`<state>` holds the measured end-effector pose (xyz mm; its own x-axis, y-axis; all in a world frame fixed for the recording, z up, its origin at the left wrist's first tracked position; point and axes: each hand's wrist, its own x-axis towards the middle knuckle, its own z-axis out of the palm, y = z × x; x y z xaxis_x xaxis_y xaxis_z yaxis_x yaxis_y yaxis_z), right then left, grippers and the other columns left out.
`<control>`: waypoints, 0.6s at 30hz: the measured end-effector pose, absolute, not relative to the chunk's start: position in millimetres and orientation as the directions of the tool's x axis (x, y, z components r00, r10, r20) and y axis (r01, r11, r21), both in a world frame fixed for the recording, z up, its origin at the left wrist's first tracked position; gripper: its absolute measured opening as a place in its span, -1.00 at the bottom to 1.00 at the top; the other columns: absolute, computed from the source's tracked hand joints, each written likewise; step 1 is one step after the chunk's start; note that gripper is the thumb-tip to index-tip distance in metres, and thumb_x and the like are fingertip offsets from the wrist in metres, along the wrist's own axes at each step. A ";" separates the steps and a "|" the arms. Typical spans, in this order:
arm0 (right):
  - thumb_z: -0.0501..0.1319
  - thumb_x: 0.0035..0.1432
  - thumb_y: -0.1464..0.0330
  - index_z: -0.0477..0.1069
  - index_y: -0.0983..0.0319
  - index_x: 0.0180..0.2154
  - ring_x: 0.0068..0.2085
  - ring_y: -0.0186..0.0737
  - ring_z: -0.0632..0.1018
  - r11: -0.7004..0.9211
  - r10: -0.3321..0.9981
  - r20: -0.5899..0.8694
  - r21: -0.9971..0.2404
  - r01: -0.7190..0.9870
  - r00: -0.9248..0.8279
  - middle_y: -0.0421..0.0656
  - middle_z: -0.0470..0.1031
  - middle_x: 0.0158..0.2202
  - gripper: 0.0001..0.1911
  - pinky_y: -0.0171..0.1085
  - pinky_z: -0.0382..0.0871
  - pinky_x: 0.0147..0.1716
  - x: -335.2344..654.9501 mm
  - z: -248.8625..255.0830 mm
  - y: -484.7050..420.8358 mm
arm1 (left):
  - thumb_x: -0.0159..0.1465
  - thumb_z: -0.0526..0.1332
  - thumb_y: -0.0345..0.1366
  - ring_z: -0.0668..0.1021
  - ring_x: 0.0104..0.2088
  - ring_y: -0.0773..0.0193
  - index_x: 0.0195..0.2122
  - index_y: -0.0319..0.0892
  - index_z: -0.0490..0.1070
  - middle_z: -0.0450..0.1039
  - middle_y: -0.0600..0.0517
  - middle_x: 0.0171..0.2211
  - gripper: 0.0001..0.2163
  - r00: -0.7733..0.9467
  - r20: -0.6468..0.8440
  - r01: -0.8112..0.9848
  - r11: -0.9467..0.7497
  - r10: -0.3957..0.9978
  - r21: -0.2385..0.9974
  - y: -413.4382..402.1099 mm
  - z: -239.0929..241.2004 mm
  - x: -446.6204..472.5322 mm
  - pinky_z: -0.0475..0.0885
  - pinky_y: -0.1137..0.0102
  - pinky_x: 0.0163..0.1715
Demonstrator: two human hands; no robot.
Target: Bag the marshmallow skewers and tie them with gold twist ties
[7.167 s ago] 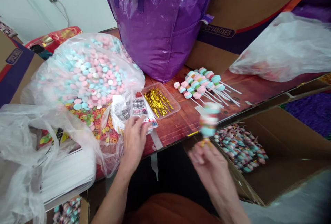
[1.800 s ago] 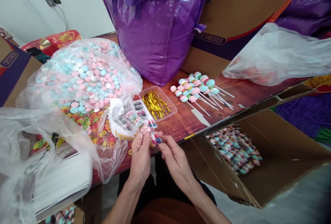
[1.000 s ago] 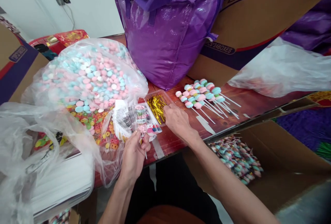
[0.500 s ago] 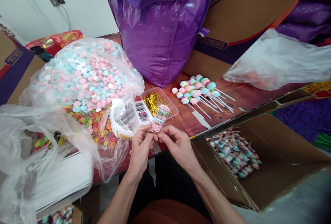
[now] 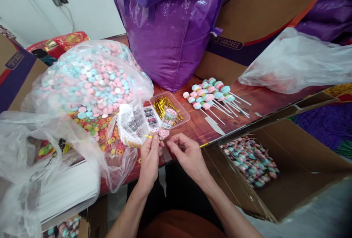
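Observation:
My left hand [image 5: 150,159] pinches the neck of a clear-wrapped marshmallow candy stick [image 5: 168,117], whose pink, white and green pieces point away from me. A short gold twist tie [image 5: 148,136] pokes out beside the left fingertips. Just to the right, my right hand [image 5: 188,153] has thumb and curled fingers close together; anything between them is too small to make out. Behind the wrapped candy sits a clear plastic tray [image 5: 185,115] with gold twist ties [image 5: 163,104]. Printed clear wrappers [image 5: 133,124] lie fanned out to its left.
Unwrapped candy sticks [image 5: 210,93] lie to the right. A large bag of marshmallows [image 5: 104,73] and gummy rings [image 5: 110,139] are at left. A purple bag [image 5: 170,33] stands behind. An open carton [image 5: 299,172] holding wrapped sticks [image 5: 251,161] is below the table's right edge.
My right hand's fingertips have come slightly away from the left ones at the wrapper's neck. The gold tie now shows its end left of my left fingers.

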<state>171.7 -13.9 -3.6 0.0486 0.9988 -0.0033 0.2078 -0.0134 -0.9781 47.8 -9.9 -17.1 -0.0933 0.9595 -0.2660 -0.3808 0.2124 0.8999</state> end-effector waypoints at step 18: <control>0.21 0.28 0.33 0.52 0.20 -0.24 -0.24 -0.16 0.57 0.204 0.978 0.203 -0.898 0.390 -0.045 -0.14 0.61 -0.27 -0.88 -0.21 0.37 -0.19 161.7 10.0 3.4 | 0.19 0.36 -0.03 0.20 -0.53 0.43 -0.47 -0.21 0.42 0.20 0.16 -0.58 -0.66 -0.196 -0.224 -0.370 0.140 0.955 0.918 -0.8 -19.5 39.4 0.14 0.50 -0.53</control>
